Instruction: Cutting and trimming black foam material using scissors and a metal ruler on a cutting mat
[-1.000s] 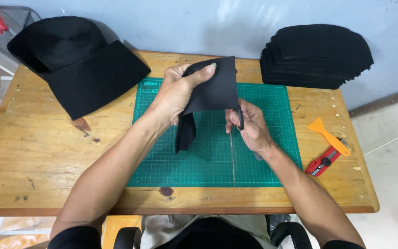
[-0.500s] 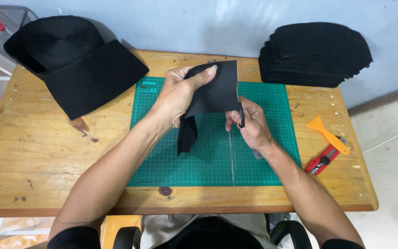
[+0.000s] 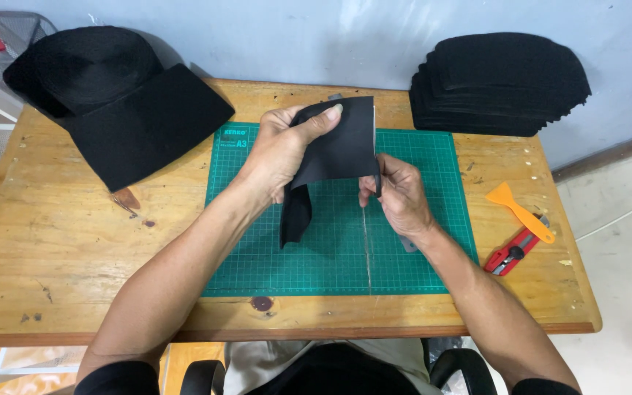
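Head view: your left hand (image 3: 281, 150) is closed on a black fabric piece (image 3: 338, 150), thumb pressed over its top edge, holding it up above the green cutting mat (image 3: 433, 249) near the mat's middle. A narrow tail of the fabric hangs down below your left wrist toward the mat. Your right hand (image 3: 398, 196) is closed too, pinching the lower right edge of the same fabric piece, fingers curled; can't tell if anything else is in that hand. A thin straight line runs down the mat from below your right hand toward the front edge of the wooden table (image 3: 60, 249).

The mat lies in the middle of the table, its front edge near the table's front edge. At the back left corner sits a big roll of black fabric (image 3: 85, 69) with a loose flap spread toward the mat, just short of the mat's back left corner. At the back right corner is a stack of cut black pieces (image 3: 499, 84), well apart from your hands. Near the right edge lie an orange scraper (image 3: 518, 211) and a red utility knife (image 3: 513, 253), just beside each other, off the mat.
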